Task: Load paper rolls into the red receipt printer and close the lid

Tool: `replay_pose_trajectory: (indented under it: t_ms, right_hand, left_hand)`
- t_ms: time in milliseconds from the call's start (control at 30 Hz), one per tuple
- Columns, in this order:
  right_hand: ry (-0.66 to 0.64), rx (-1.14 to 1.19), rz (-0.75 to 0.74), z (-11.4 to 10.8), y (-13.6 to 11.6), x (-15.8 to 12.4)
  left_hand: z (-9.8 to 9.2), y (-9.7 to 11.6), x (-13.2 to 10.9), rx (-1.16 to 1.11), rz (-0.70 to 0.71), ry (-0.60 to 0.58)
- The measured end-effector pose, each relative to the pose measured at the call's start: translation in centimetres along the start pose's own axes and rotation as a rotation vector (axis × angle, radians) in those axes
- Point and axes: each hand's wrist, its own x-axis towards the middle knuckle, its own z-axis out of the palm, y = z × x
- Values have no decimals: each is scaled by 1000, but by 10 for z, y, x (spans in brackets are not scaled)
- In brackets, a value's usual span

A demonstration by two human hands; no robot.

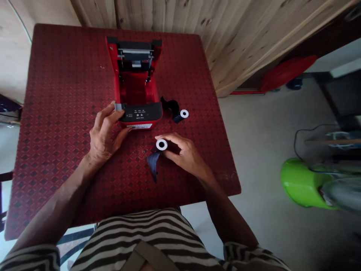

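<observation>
A red and black label printer stands on the table with its lid raised, and its red inner bay shows no roll. My left hand grips the printer's front left corner, fingers on the top panel and thumb low against the front. In front of the printer, my right hand is closed around a ribbon roll with a white core, its round end facing up. A loose dark tail of ribbon hangs from it toward me. A second ribbon roll lies right of the printer, its dark strip curling away behind it.
The table has a red patterned cover and stands against a wooden plank wall. On the floor to the right is a green bucket, with a cable beyond it. A red round object leans farther back.
</observation>
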Motion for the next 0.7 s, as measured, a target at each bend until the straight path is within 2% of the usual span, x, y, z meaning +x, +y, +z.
replay_pose_trajectory:
  t_ms: [100,167,233,333,433,600,700]
  right_hand:
    - [8,-147,-88,-29,-30,20]
    - [30,-295,-194,-46,-49,47]
    - [3,-416,-249,-53,-60,81]
    - [-87,-540,-281,-44,-61,130]
    - [-159,-670,-261,-26,-55,161]
    - [-218,-870,-138,-7,-56,178]
    - [-226,-898,-128,-3,-60,181]
  left_hand:
    - [0,0,-1,36,24,8]
    - [-1,1,-1,51,45,15]
    - [-3,1,-2,39,40,10]
    - [-4,2,-3,7,10,-18]
    - [-3,2,-5,3,-31,-30]
    - [0,2,-7,-2,-61,-25]
    - [0,3,-6,0,-34,-6]
